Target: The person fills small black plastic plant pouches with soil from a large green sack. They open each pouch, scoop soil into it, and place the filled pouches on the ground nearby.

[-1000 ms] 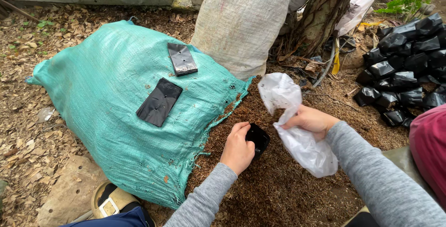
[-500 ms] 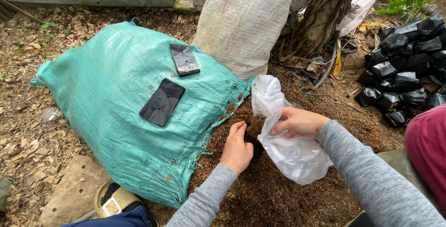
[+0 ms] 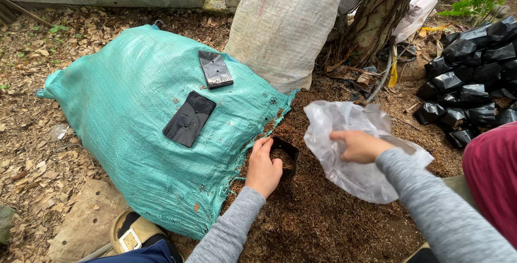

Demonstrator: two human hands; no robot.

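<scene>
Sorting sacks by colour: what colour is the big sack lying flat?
Teal green, head view.
</scene>
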